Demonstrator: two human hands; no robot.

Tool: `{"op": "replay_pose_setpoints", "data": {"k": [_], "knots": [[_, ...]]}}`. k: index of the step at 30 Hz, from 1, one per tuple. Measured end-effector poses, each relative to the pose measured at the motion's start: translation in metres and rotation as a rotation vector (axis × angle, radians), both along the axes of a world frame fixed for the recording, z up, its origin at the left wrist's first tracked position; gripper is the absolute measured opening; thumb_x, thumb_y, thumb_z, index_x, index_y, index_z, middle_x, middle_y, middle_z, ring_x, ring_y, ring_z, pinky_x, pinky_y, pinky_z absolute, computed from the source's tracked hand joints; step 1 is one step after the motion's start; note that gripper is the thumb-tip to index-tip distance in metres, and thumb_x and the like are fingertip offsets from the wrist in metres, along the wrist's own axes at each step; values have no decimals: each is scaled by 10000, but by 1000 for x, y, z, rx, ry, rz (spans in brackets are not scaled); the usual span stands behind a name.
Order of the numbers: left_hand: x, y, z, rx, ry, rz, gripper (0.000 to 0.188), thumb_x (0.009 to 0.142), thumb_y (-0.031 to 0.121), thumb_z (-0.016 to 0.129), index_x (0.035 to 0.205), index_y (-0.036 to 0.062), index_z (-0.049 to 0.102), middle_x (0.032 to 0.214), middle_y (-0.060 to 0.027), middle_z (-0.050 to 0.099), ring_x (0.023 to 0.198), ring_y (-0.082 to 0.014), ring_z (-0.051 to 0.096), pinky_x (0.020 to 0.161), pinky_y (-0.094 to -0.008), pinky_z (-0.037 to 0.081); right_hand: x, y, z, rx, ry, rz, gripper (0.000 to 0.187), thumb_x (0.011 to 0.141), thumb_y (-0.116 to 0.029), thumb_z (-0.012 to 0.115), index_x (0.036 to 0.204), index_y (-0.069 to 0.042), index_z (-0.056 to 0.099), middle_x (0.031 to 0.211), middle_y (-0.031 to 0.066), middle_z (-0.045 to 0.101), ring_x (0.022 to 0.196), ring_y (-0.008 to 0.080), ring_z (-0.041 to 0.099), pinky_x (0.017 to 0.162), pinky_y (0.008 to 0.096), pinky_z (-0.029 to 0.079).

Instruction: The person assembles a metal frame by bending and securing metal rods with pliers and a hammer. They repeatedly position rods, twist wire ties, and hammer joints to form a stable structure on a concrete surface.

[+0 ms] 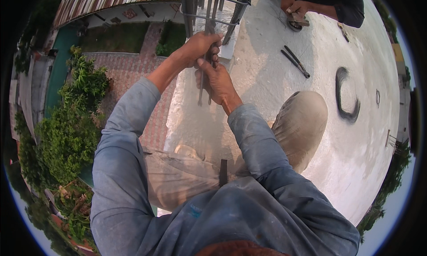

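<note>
Both my hands are closed around a pair of dark, long-handled pincers (201, 94) in front of me. My left hand (202, 48) grips it higher up, close to the rebar. Just below, my right hand (218, 80) wraps the handles, whose ends stick out under my fingers. The jaws meet the steel of an upright rebar column cage (191, 18); exactly what they bite on is too small to tell. Steel ties (218, 20) ring the cage's bars.
A second pair of pincers (296, 61) lies on the pale concrete slab (267, 78), near a bent bundle of tie wire (341, 96). A co-worker's hands (297, 7) are over a dark round object (295, 26). Left of the slab's edge, a paved yard (120, 62) and trees (66, 127) lie below.
</note>
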State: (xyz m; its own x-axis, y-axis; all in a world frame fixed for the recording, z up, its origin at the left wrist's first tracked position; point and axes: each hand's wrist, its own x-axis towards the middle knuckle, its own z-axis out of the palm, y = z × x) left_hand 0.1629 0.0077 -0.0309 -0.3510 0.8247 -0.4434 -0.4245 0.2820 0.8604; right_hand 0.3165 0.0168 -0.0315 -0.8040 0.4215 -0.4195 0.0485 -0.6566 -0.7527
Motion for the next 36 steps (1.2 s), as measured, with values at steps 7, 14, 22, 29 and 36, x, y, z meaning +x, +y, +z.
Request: {"op": "replay_pose_setpoints", "data": {"k": [7, 14, 22, 29, 36], "knots": [[23, 14, -19, -200, 1463, -154, 304, 1074, 201, 551, 953, -60, 650, 751, -139, 647, 609, -236, 704, 593, -364, 607, 6, -13, -17, 916, -480, -8, 240, 1024, -243, 648, 1023, -5, 614, 719, 39, 592, 618, 169, 587, 601, 349, 497], [7, -8, 31, 58, -394, -38, 310, 1012, 357, 731, 944, 85, 597, 729, 23, 554, 680, -106, 588, 601, -319, 549, 15, -9, -4, -554, 238, 105, 223, 1029, -271, 685, 1052, -59, 620, 786, 59, 648, 613, 163, 590, 533, 344, 450], [31, 15, -14, 121, 442, 138, 308, 1049, 269, 621, 1007, -35, 603, 726, -46, 545, 603, -198, 556, 576, -385, 501, 40, 2, 54, 686, -632, 307, 478, 925, -369, 748, 1033, 83, 635, 848, 183, 684, 745, 306, 693, 731, 438, 592], [40, 39, -45, -246, 726, 399, 564, 1057, 361, 531, 854, -146, 673, 911, -368, 676, 882, -529, 657, 884, -590, 484, 187, 109, 236, 1136, -102, 730, 396, 988, -294, 692, 1276, -23, 718, 1210, 174, 739, 1114, 334, 716, 975, 422, 561], [48, 36, -31, -248, 892, 472, 501, 1046, 293, 570, 748, -101, 654, 663, -248, 639, 669, -411, 659, 708, -520, 491, 279, 209, 158, 832, -259, -132, 383, 980, -251, 738, 1238, 31, 718, 1156, 139, 750, 1048, 209, 705, 961, 358, 560]]}}
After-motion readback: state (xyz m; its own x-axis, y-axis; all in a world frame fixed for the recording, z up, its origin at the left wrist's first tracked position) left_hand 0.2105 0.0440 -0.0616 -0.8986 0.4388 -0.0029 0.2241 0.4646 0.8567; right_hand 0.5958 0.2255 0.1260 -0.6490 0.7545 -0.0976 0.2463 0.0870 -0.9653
